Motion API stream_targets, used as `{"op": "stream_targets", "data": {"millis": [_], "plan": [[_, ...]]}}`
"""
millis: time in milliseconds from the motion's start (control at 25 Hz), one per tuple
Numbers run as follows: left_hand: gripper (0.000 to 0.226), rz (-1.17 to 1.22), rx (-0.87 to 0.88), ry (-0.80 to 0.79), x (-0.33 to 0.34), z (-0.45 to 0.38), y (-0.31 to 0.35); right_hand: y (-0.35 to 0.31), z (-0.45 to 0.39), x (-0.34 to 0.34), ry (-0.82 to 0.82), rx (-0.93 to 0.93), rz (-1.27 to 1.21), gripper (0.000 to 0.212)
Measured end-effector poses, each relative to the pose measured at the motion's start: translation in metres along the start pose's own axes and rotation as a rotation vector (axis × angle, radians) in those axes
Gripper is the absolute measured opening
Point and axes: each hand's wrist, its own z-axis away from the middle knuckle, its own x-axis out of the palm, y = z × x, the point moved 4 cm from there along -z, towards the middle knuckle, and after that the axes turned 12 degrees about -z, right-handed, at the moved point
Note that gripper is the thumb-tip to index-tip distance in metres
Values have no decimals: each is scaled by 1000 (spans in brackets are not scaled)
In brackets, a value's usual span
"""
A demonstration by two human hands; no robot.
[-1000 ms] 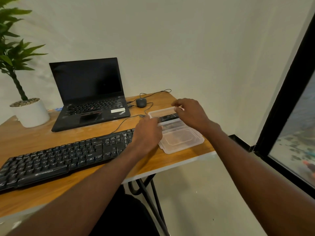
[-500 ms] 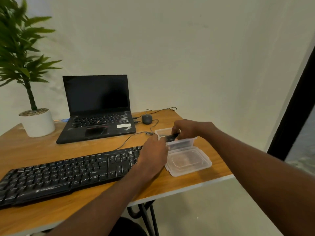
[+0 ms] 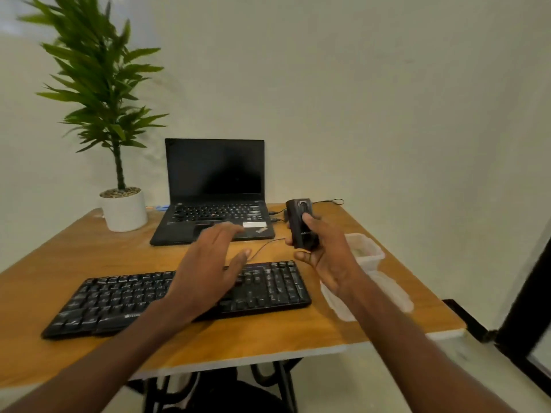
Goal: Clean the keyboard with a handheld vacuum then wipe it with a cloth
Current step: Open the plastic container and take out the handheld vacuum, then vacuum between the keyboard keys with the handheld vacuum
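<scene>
Right hand grips handheld vacuum beyond the keyboard.

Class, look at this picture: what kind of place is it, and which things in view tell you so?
Probably a small office or home workstation. A wooden desk against a plain wall holds an open laptop and a separate black keyboard, with a potted plant in the corner.

A potted plant is seen upper left, an open laptop at centre, and a clear container with its lid at right.
</scene>
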Motion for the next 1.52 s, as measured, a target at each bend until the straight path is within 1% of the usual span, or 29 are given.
{"op": "stream_targets", "data": {"millis": [40, 80, 160, 240, 320, 440, 560, 640, 680, 720, 760, 800, 840, 920, 960, 1040, 1120, 1200, 1280, 1320, 1400, 1440, 1520], "plan": [[51, -33, -24, 23, -13, 12, -29, 20, 5, 18, -42, 37, -67, 32], [49, -66, -54, 44, -25, 24, -58, 38, 9, 37, -77, 66, -74, 31], [45, -98, -170, 69, -44, 47, -115, 68, 13, 73, -115, 87, 42, 28], [44, -79, -303, 98, -57, 71, -164, 86, 12, 104, -126, 54, 154, 26], [47, -26, -416, 120, -60, 95, -200, 101, 10, 130, -122, 24, 176, 26], [52, 81, -542, 88, -55, 117, -232, 124, 8, 155, -91, 21, 147, 26], [55, 337, -696, 32, -50, 117, -243, 138, 2, 172, -48, 29, 174, 27], [56, 427, -733, 16, -48, 118, -243, 143, -3, 181, -57, 40, 215, 27], [59, 471, -740, 3, -50, 119, -244, 145, -5, 187, -85, 54, 261, 28], [64, 523, -734, -34, -52, 119, -245, 147, -9, 192, -120, 67, 361, 31], [70, 574, -716, -110, -55, 121, -249, 150, -12, 199, -161, 70, 520, 36], [78, 618, -688, -218, -58, 123, -254, 154, -16, 206, -205, 48, 701, 40], [92, 652, -649, -338, -61, 124, -256, 154, -20, 214, -240, -3, 861, 44], [132, 658, -552, -540, -59, 123, -258, 154, -28, 231, -293, -144, 1071, 50], [148, 628, -505, -612, -57, 123, -257, 158, -30, 242, -321, -206, 1124, 49], [167, 567, -438, -688, -49, 122, -253, 166, -36, 260, -369, -283, 1168, 46], [171, 540, -436, -677, -45, 122, -252, 178, -43, 273, -469, -224, 1196, 44], [169, 515, -441, -658, -46, 123, -252, 188, -50, 281, -591, -148, 1352, 47], [167, 482, -440, -646, -46, 123, -254, 187, -57, 287, -609, -236, 1578, 49], [166, 472, -437, -643, -45, 123, -254, 184, -59, 290, -613, -267, 1594, 48], [165, 469, -426, -634, -44, 123, -254, 185, -59, 296, -665, -201, 1494, 46], [165, 469, -425, -629, -43, 123, -255, 187, -58, 299, -684, -176, 1488, 46], [162, 478, -439, -624, -43, 123, -256, 190, -60, 301, -661, -209, 1521, 45]]}}
